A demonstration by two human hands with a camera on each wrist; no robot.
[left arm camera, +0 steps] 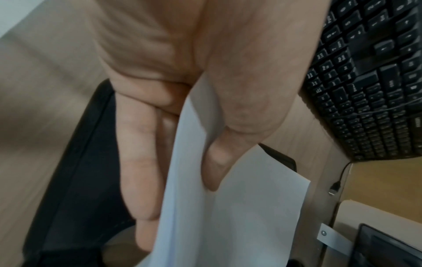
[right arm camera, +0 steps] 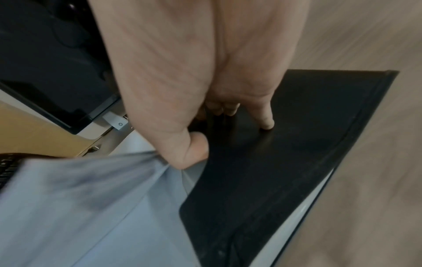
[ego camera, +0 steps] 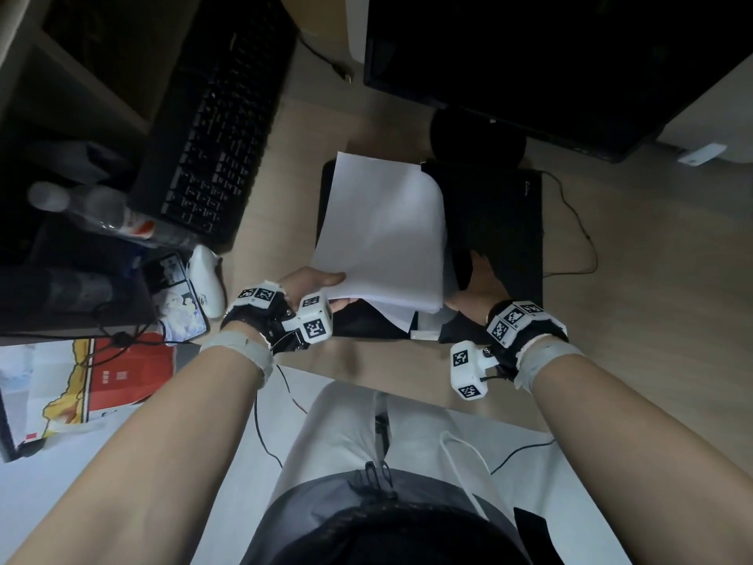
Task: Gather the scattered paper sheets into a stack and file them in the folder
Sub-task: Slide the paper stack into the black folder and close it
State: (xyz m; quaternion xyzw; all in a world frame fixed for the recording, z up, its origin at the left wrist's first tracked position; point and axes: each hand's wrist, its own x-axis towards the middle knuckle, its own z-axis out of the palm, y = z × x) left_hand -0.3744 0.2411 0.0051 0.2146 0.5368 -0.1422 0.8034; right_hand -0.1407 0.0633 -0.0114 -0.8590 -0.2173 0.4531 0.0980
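Note:
A stack of white paper sheets [ego camera: 383,234] hangs tilted over an open black folder [ego camera: 501,222] on the wooden desk. My left hand [ego camera: 318,279] pinches the stack's near left corner, thumb [left arm camera: 214,162] on top and fingers [left arm camera: 141,162] underneath. The stack's right edge curls down against the folder's right half [right arm camera: 274,162]. My right hand [ego camera: 474,283] grips the left edge of that black panel, with its thumb [right arm camera: 194,151] against the paper [right arm camera: 91,207] and its fingers curled on the black surface. More white sheets [ego camera: 399,316] lie inside the folder under the stack.
A black keyboard [ego camera: 216,128] leans at the back left, and a monitor [ego camera: 550,55] with a round base [ego camera: 476,136] stands behind the folder. A white mouse [ego camera: 208,279], plastic bottles [ego camera: 93,214] and a red-yellow bag [ego camera: 93,381] crowd the left. A cable [ego camera: 582,230] loops to the right of the folder.

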